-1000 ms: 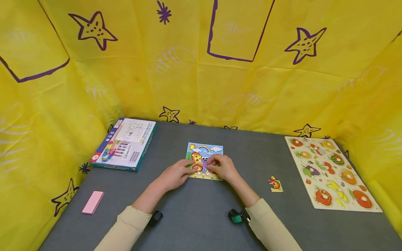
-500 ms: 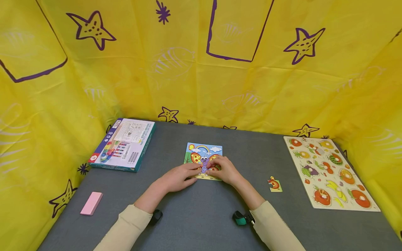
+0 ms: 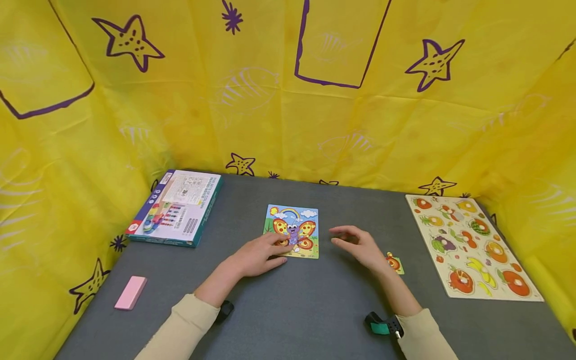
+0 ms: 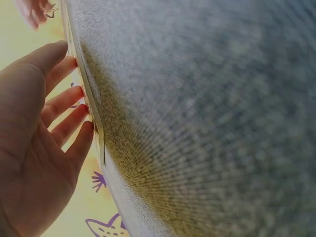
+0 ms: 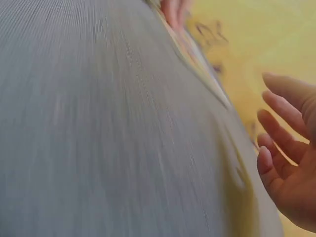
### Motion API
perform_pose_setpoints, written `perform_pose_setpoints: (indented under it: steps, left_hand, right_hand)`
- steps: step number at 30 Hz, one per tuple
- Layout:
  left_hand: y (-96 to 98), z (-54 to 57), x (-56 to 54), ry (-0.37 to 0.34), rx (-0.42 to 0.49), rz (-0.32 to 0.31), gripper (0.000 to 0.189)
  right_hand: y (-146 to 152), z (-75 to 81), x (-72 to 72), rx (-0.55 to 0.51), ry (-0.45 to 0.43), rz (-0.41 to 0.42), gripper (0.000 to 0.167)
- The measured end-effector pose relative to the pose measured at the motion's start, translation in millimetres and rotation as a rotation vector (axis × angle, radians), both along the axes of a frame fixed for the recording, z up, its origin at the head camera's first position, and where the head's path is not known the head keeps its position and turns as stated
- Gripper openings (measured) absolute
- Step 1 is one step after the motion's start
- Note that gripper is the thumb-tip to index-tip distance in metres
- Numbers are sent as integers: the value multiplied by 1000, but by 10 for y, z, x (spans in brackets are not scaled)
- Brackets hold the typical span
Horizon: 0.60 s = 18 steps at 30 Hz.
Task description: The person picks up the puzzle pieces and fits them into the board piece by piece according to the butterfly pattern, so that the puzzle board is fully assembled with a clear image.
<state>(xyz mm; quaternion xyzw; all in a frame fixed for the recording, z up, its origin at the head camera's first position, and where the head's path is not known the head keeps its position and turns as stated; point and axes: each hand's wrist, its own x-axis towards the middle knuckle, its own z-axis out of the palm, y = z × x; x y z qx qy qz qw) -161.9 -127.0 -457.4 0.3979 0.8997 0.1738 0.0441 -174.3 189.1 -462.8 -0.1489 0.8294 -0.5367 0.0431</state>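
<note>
A square butterfly jigsaw puzzle (image 3: 310, 215) lies flat at the middle of the table in the head view. My left hand (image 3: 258, 256) rests its fingers on the puzzle's lower left part, covering some of the picture; in the left wrist view those fingers (image 4: 66, 101) lie fairly straight along the puzzle's edge. To the right of the puzzle, my right hand (image 3: 360, 247) is held apart from it with loosely bent fingers and nothing between them. A single loose puzzle piece (image 3: 396, 264) with an orange swirl lies beyond the right wrist, partly hidden by it.
A boxed toy (image 3: 180, 207) lies at the back left, with a pink block (image 3: 131, 292) in front of it. On the right lies a fruit puzzle board (image 3: 472, 250). A yellow curtain (image 3: 270, 125) hangs round the grey table (image 3: 297, 320).
My right hand has let go of the puzzle and moved right, toward the loose piece. My left hand has shifted slightly right and stays on the puzzle.
</note>
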Motion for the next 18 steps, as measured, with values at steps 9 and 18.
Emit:
perform_pose_setpoints:
  steps: [9, 18]
  left_hand:
    - [-5, -1, -16, -16, 25, 15, 41]
    - [1, -8, -21, -33, 56, 13, 39]
  right_hand:
    - [855, -24, 333, 235, 71, -111, 42]
    - [1268, -77, 542, 371, 182, -149, 49]
